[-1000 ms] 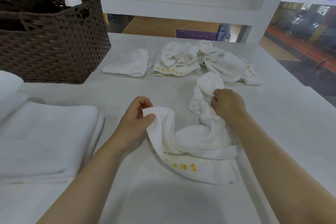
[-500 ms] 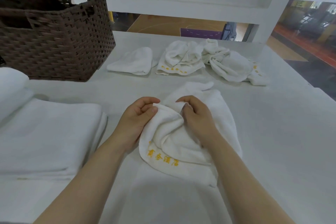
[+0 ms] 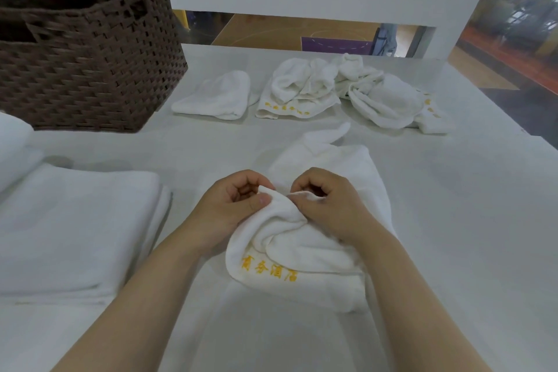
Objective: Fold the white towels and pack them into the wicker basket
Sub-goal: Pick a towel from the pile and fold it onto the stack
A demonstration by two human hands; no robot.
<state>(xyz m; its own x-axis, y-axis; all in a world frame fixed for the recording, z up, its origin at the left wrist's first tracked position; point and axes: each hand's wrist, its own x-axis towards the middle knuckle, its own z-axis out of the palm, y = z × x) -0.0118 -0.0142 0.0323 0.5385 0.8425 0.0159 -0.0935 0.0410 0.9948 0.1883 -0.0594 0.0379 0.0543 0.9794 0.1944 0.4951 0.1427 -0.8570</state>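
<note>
Pinching one edge, the left hand [image 3: 234, 208] and right hand [image 3: 327, 205] were curled close together on the towel [image 3: 302, 244], which was bunched on the bench [image 3: 453, 205]. The edge should be pulled wide and laid flat first. The basket [image 3: 90, 69] was far left.

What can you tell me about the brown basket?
The basket is dark brown and woven, like wicker, with a boxy shape and straight walls. It has an open top and a handle hole cut near the rim of at least one wall. It stands upright on the white table, at the far left, apart from both hands and the towels. What is inside cannot be seen from here.
</note>
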